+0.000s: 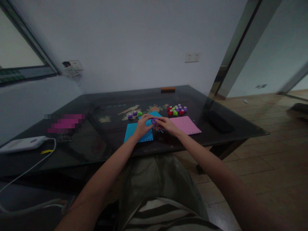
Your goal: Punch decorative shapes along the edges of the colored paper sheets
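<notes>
Head view, a dark table (103, 99) before you: well out to the left of your hands lie a white device (24, 144) with its white cable (55, 144), a yellow strip (47, 151) and, behind these, a magenta item (66, 123) obscured by pixelation. Nearer in, a blue sheet (132, 130) reaches under your left hand (143, 124), and just beyond that hand sit three small balls (134, 113) — two purple, one green. Your hands meet at the fingertips over a small purple piece (154, 121), both closed on it; its exact shape is too small to make out. A second blue sheet (156, 113) shows just behind the piece. Beyond your right hand (167, 125) stands a cluster of red, green and purple balls (177, 109) — a brown block (168, 89) lies farther off, at the table's far edge. Right of that hand lies a pink sheet (189, 125), then a black slab (218, 121) farther right.
</notes>
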A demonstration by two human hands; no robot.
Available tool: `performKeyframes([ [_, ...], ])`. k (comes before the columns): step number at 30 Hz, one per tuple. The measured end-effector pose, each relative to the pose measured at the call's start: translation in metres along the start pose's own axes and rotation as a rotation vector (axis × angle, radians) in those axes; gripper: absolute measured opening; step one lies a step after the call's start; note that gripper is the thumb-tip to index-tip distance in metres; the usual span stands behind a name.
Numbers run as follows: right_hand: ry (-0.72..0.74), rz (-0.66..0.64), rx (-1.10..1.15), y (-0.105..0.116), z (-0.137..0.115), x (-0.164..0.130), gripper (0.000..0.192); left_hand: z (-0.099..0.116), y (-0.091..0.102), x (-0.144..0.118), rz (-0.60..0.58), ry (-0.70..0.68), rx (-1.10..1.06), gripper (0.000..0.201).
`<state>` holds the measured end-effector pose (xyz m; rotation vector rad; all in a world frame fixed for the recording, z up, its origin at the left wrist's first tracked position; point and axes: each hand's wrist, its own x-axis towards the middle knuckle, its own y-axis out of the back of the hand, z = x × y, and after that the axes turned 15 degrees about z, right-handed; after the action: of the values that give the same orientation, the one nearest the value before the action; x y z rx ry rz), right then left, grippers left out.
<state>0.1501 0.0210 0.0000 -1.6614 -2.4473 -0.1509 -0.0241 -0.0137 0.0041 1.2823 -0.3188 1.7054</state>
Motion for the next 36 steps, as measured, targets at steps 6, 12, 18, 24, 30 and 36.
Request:
performKeyframes([
  [6, -0.016, -0.016, 0.073, -0.002, 0.000, -0.003, 0.037, 0.002, -0.002, -0.002, -0.020, -0.032, 0.032, 0.032],
  [12, 0.027, -0.020, 0.038, -0.002, -0.006, -0.005, 0.037, 0.007, -0.001, 0.000, -0.037, -0.010, 0.005, 0.028],
  [18, 0.061, 0.041, 0.027, 0.000, -0.002, -0.003, 0.033, 0.010, -0.002, 0.001, -0.055, -0.019, -0.003, 0.029],
  [24, 0.086, 0.063, 0.061, -0.001, 0.009, 0.001, 0.032, 0.010, -0.002, 0.003, -0.086, 0.015, 0.018, 0.030],
  [30, 0.044, 0.057, 0.076, -0.002, 0.006, -0.002, 0.031, 0.005, -0.003, 0.001, -0.092, -0.008, -0.016, 0.031],
  [36, -0.038, 0.043, 0.125, -0.005, 0.001, -0.004, 0.032, -0.001, -0.004, 0.000, -0.091, -0.024, 0.016, 0.031],
])
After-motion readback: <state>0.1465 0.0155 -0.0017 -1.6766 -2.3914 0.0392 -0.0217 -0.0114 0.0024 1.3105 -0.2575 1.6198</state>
